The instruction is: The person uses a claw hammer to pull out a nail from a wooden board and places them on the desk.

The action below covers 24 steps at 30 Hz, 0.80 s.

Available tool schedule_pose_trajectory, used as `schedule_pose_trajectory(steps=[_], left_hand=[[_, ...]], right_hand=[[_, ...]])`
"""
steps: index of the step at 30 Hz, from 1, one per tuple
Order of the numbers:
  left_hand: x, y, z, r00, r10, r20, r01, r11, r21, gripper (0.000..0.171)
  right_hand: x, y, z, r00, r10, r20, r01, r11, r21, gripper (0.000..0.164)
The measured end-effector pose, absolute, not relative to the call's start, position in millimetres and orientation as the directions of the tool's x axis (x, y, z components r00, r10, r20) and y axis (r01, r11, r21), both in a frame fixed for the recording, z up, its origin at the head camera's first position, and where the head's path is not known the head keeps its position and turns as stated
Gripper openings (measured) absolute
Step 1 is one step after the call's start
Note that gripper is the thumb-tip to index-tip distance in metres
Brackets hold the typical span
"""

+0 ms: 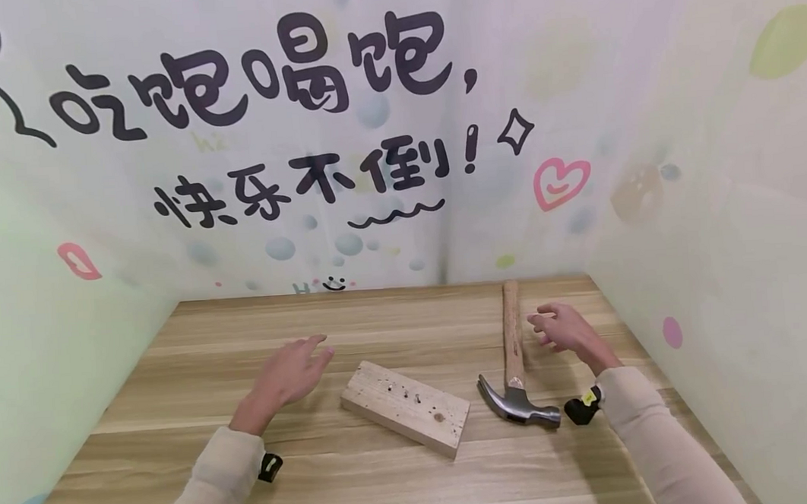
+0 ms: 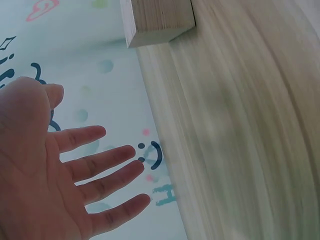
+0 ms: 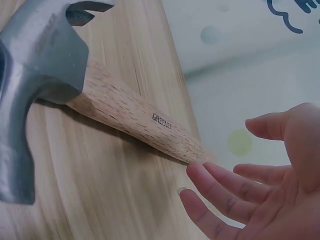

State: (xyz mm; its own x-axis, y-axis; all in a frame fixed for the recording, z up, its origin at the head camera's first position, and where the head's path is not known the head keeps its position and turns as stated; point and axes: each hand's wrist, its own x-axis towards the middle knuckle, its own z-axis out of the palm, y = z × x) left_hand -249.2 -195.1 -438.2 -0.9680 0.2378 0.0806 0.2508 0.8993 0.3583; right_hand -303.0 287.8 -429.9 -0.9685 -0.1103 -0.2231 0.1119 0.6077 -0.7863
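Observation:
A claw hammer [image 1: 513,345] with a wooden handle lies on the table, its steel head [image 3: 47,55] toward the person and its handle pointing to the back wall. My right hand [image 1: 563,329] hovers just right of the handle, fingers spread and holding nothing. Left of the hammer a light wooden block [image 1: 405,408] lies at a slant, with several small dark nails or holes on its top; which they are, I cannot tell. Beyond the block's left end is my left hand [image 1: 293,376], empty, its fingers spread in the left wrist view, where a block end [image 2: 160,22] shows.
The wood-grain table [image 1: 243,329] meets a white back wall [image 1: 376,261] with black lettering and coloured spots. Pale side walls [image 1: 719,266] close it in on both sides. Each wrist carries a small black camera [image 1: 270,467].

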Motion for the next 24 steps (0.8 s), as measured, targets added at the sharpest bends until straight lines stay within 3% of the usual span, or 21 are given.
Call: schedule_pose_trajectory(steps=[8,18,24], left_hand=[[-250.6,-175.7,-445.5,-0.972,0.230,0.038,0.226,0.893,0.389,0.056],[-245.9,-144.8,-455.9,-0.974,0.224,0.025,0.210,0.863,0.460,0.053],[-245.4,-130.8,-463.1,-0.974,0.222,0.040,0.216,0.867,0.448,0.050]], right_hand=[[-306.3,282.7,-440.6,-0.939,-0.059,-0.339,0.262,0.518,-0.815,0.062],[-310.7,279.0,-453.7,-0.918,-0.039,-0.394,0.326,0.490,-0.809,0.057],[-312.5,274.6,-458.2,-0.892,-0.045,-0.449,0.397,0.397,-0.828,0.062]])
